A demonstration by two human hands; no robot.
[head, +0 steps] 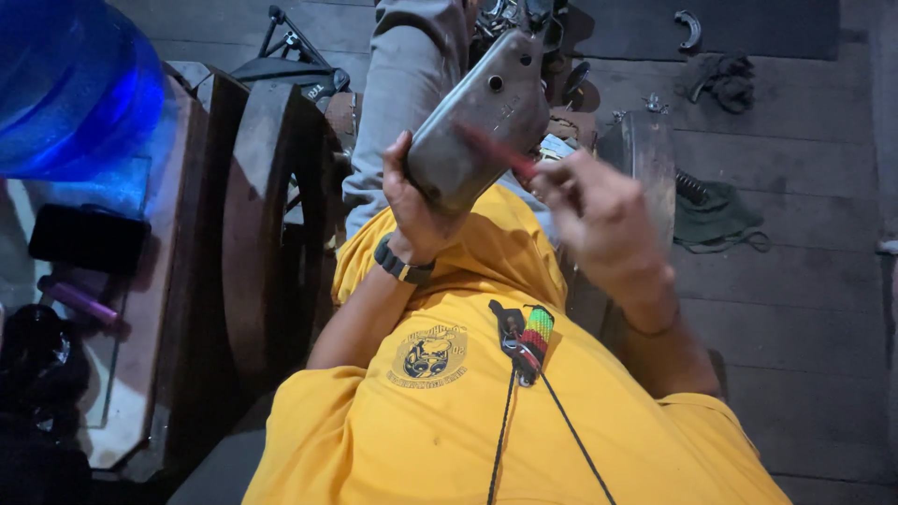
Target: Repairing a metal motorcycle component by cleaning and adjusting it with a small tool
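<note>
My left hand (412, 201) grips the lower end of a grey metal cover (482, 117), a rounded engine-type part held up in front of my chest. My right hand (599, 215) holds a thin red tool (496, 151) whose tip rests against the face of the cover. I wear a yellow shirt (468, 411) and a dark watch (400, 266) on the left wrist. A beaded, multicoloured pendant (535, 335) on a black cord hangs at my chest. My grey trouser leg (398, 84) lies behind the cover.
A blue water bottle (75, 84) stands at the top left beside a dark phone (89, 238) on a glass-topped table. A wooden chair frame (262, 234) is to my left. On the plank floor lie a green cloth (716, 215), a metal tank-like part (645, 154) and dark rags (725, 79).
</note>
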